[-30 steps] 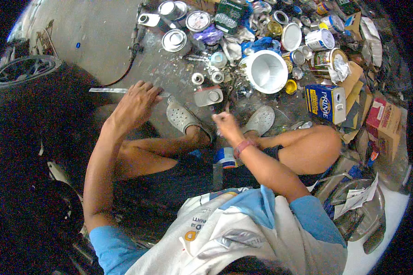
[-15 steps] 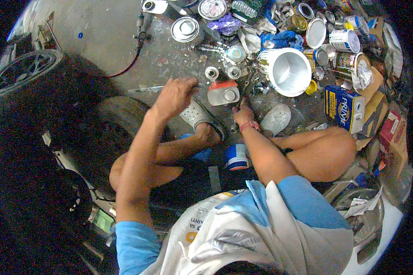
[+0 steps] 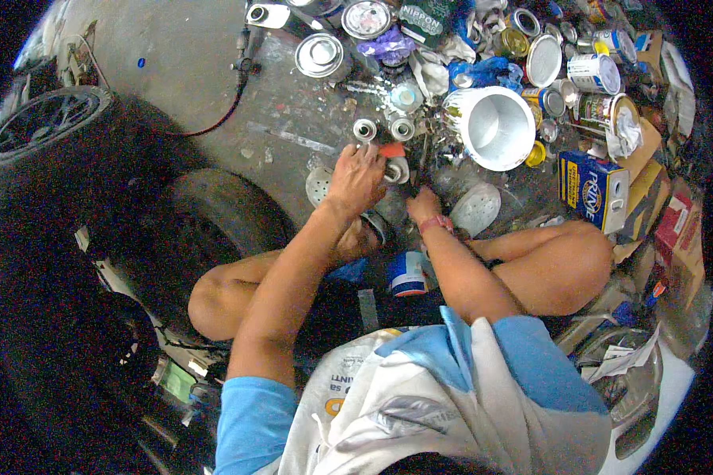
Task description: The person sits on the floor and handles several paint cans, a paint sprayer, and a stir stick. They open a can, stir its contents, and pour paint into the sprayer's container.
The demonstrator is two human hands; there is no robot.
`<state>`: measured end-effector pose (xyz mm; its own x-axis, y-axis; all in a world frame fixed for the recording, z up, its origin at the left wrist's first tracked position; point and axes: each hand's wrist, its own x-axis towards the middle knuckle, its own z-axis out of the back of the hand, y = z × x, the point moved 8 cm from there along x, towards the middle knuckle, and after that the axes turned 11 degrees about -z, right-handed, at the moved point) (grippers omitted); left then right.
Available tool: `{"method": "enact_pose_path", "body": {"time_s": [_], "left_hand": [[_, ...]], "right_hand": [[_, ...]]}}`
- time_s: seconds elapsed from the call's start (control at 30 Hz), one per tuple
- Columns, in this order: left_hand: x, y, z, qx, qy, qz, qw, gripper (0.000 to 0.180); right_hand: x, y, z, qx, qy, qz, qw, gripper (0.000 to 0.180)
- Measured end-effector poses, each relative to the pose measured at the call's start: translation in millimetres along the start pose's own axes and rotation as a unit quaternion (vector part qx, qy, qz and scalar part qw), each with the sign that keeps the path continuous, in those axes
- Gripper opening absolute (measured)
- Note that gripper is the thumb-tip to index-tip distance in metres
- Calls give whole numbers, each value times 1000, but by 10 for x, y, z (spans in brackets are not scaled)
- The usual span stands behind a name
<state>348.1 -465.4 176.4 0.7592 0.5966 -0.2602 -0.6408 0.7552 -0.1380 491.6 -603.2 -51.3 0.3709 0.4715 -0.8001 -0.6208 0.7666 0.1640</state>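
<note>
Lying partly under the L hand (image 3: pixel 359 174), 1 red-sided container (image 3: pixel 397 164) is prob. feeling light, stiff, poss. slick; sides are offering best hold. L hand is resting half-open over it, can't tell if gripping; R hand (image 3: pixel 425 205), nearby, is resting part-curled, contents unclear. Just beyond L hand, 2 small bottles (image 3: pixel 364 129) (image 3: pixel 402 129) are standing; beyond R hand, rightward, 1 white bucket (image 3: pixel 495 131) is sitting.
</note>
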Motion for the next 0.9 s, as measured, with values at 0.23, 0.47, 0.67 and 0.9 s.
{"method": "enact_pose_path", "body": {"time_s": [0.23,0.47,0.67,0.9], "left_hand": [[-691,552,496,-47,-8,102,994,56],[-868,1402,477,-22,-33,292,955,66],[-803,1763,284,-95,-14,409,908,71],[-762,1961,-98,-166,-18,364,916,77]], "right_hand": [[-547,-30,355,35,116,-37,992,42],[-939,142,670,-2,150,45,988,42],[-1370,788,1044,105,157,173,967,31],[-2079,1441,1512,261,261,228,901,28]]}}
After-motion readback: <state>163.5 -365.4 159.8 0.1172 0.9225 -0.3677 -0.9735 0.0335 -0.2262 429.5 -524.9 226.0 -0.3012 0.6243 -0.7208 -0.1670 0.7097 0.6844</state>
